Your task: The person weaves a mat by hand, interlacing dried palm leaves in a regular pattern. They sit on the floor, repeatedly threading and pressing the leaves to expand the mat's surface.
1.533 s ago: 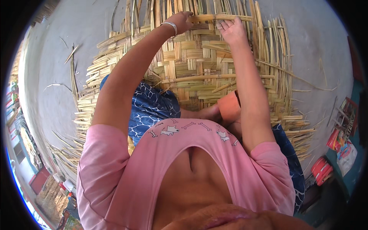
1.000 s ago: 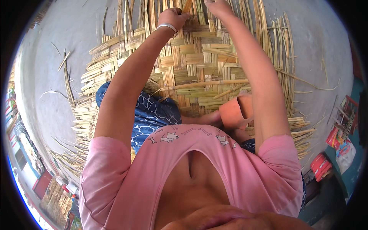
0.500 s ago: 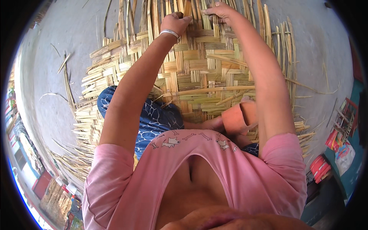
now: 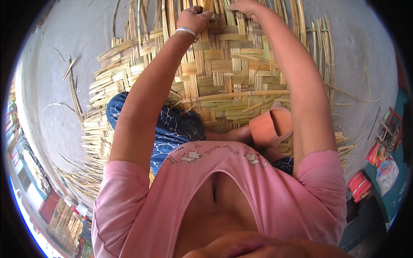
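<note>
A mat [image 4: 223, 77] of flat, yellow-green split bamboo strips lies in front of me, woven in its middle, with loose strips fanning out at the far edge. My left hand [image 4: 194, 19], a silver bangle [image 4: 186, 30] on its wrist, is closed at that far edge, thumb and fingers around an upright bamboo strip [image 4: 208, 5]. Just to its right, my right hand [image 4: 249, 8] reaches down among the upright strips, its fingers bent on a strip. The upper edge of the picture cuts off part of the right hand, and its fingertips are partly hidden.
I sit on the mat, my leg in blue patterned trousers [image 4: 174, 133]. An orange-brown curved piece [image 4: 263, 129] stands by my foot. Loose strips [image 4: 74, 90] lie on the grey floor [image 4: 47, 129] at left. A red bundle [image 4: 359, 185] and a plastic bag [image 4: 386, 174] are at right.
Both hands have shifted slightly farther away, toward the top edge, as the whole view moved a little. They stay at the same far part of the weave.
</note>
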`<action>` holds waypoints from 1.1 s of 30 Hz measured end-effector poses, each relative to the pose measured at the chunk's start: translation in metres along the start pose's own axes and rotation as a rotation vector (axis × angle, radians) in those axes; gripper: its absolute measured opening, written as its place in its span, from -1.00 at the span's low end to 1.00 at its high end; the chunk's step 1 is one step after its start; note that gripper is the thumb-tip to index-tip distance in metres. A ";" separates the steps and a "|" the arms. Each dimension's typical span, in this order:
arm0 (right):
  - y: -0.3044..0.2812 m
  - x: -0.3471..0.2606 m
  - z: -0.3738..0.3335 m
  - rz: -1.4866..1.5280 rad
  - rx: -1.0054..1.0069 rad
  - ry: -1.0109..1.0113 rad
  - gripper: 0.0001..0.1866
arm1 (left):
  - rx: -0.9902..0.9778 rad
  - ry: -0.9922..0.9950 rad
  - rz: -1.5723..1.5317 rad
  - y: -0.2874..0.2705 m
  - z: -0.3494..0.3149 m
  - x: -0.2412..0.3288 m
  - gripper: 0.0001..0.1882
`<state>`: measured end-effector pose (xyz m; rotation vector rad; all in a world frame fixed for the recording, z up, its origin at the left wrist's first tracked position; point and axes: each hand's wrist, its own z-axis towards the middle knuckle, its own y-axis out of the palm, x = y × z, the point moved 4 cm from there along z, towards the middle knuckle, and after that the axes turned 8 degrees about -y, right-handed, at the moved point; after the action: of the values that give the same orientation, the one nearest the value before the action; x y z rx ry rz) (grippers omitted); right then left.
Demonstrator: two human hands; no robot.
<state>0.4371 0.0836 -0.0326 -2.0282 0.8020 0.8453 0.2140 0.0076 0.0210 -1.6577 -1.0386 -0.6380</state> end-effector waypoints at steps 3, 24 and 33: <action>-0.002 -0.021 -0.034 0.094 0.028 0.165 -0.64 | -0.025 -0.007 -0.025 -0.003 -0.004 0.003 -0.32; 0.010 -0.035 -0.090 0.830 0.222 -0.088 -0.54 | -0.232 0.091 0.334 0.003 -0.005 0.013 -0.34; 0.001 -0.013 -0.111 0.864 0.471 -0.137 -0.70 | -0.203 0.049 0.312 0.015 0.012 -0.008 -0.49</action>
<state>0.4605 -0.0061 0.0297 -1.1622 1.6595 1.0987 0.2221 0.0146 0.0041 -1.9220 -0.6762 -0.5868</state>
